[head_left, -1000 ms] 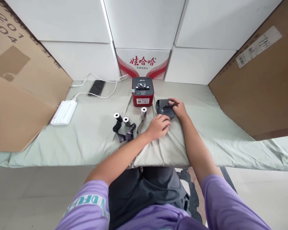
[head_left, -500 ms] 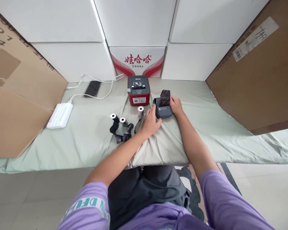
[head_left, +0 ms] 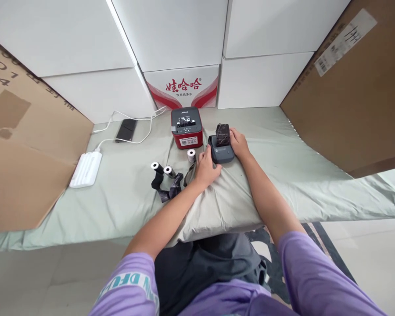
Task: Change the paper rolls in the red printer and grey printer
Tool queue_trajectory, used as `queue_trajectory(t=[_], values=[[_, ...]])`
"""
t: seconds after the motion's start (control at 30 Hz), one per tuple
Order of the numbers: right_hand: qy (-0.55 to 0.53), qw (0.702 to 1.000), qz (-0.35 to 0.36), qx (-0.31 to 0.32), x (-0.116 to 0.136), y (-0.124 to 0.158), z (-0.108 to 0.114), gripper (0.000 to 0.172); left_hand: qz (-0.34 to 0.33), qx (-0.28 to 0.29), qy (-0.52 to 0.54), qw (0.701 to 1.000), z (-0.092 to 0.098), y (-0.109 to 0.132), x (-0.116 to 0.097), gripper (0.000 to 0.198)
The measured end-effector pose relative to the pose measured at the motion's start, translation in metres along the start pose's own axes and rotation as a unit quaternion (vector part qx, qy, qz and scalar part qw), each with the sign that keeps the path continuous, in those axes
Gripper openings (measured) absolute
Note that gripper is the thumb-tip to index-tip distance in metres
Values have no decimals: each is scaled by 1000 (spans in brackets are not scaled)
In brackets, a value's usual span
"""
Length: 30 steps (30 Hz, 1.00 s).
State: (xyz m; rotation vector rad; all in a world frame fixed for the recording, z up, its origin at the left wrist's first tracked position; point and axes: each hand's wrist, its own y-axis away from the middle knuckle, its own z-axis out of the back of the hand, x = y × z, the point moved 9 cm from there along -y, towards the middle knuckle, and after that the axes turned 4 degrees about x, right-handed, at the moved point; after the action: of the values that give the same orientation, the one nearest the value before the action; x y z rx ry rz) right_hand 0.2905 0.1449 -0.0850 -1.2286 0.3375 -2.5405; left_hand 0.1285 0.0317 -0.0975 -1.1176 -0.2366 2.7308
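A small dark-grey portable printer (head_left: 224,155) lies on the cloth, with a black marbled paper strip (head_left: 223,134) standing up at its back. My left hand (head_left: 207,169) holds the printer's left side, thumb near its front edge. On the opposite side my right hand (head_left: 238,142) grips the back right corner, next to the paper; some of its fingers are hidden. Left of my left hand stand white-ended paper rolls (head_left: 191,155), several in all, dark on the outside. Dark unrolled strips (head_left: 175,186) trail from some of them, partly behind my left wrist.
A red and black printer (head_left: 186,127) stands behind the rolls. At the left lie a white power bank (head_left: 86,170), a dark phone (head_left: 126,130) and a white cable (head_left: 141,139). Cardboard boxes (head_left: 349,101) flank the cloth-covered surface (head_left: 118,210); white boxes (head_left: 181,35) form the back.
My view has tilted and shifted slightly. Both hands keep their places on the portable printer, and the paper strip still stands at its back.
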Motion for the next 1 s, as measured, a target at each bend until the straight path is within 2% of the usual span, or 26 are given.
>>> queue_trajectory(t=[0.13, 0.23, 0.33, 0.4, 0.47, 0.53, 0.57, 0.63, 0.7, 0.77, 0.9, 1.0], values=[[-1, 1000, 1, 0, 0, 0, 1, 63, -26, -24, 7, 999, 2, 4, -4, 86], [-3, 1000, 6, -2, 1, 0, 2, 62, -85, -47, -14, 995, 17, 13, -32, 78], [-8, 1000, 12, 5, 0, 0, 1, 58, -148, -60, -31, 987, 55, 17, -66, 61], [-11, 1000, 11, 8, -3, -1, 1, 56, -144, -69, -54, 986, 93, 10, -73, 47], [-14, 1000, 7, 7, -6, -2, 1, 54, -86, -60, -104, 989, 131, -8, -59, 40], [-16, 1000, 5, 6, -8, -3, 0, 52, 32, -39, -166, 985, 162, -29, -21, 42], [-17, 1000, 3, 5, -9, -4, 0, 51, 90, -10, -185, 978, 170, -37, 1, 45], [-17, 1000, -1, 5, -10, -5, 0, 49, 130, 34, -212, 968, 176, -50, 31, 46], [-17, 1000, -3, 4, -11, -6, 0, 47, 125, 38, -231, 964, 176, -58, 44, 47], [-18, 1000, -1, 3, -10, -6, 0, 46, 125, 14, -248, 961, 173, -59, 47, 47], [-21, 1000, 0, 0, -9, -6, 1, 46, 170, -48, -249, 952, 172, -54, 47, 44], [-24, 1000, 1, -2, -9, -6, 1, 46, 197, -54, -229, 952, 173, -57, 52, 43]])
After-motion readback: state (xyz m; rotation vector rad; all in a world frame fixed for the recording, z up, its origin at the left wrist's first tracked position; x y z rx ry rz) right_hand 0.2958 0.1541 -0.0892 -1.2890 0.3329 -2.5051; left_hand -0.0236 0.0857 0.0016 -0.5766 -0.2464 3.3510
